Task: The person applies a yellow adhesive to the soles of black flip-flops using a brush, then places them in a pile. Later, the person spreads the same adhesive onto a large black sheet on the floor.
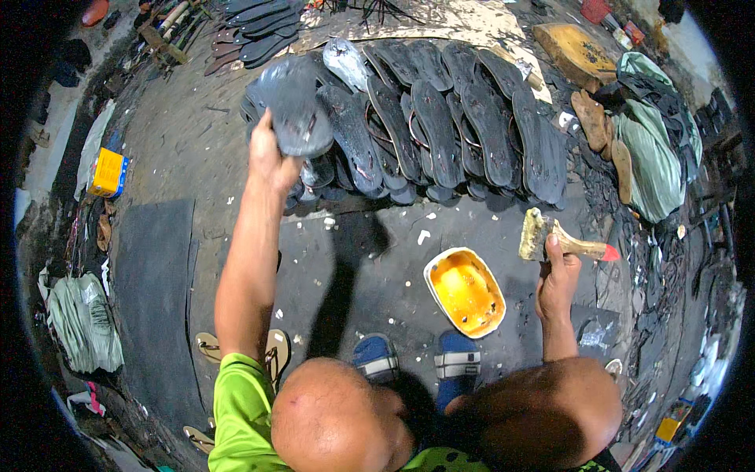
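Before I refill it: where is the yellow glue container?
In the head view, the yellow glue container sits on the floor right of centre, below the brush in the right hand.

— Sole colours, upper frame?
— Row of soles (440,126): black to dark grey, some shiny. Lifted sole (297,106): dark grey.
— Centre?
— Bowl (465,292): white rim, orange-yellow inside. Brush (562,242): pale tan handle, red tip, yellowed bristles.
— Lower frame?
— Sandals (417,360): blue, white-striped. Shirt (240,413): lime green. Floor (189,157): dark grey.

My head camera looks steeply down from above my knees, close over the floor (197,173), its fisheye bending the edges.
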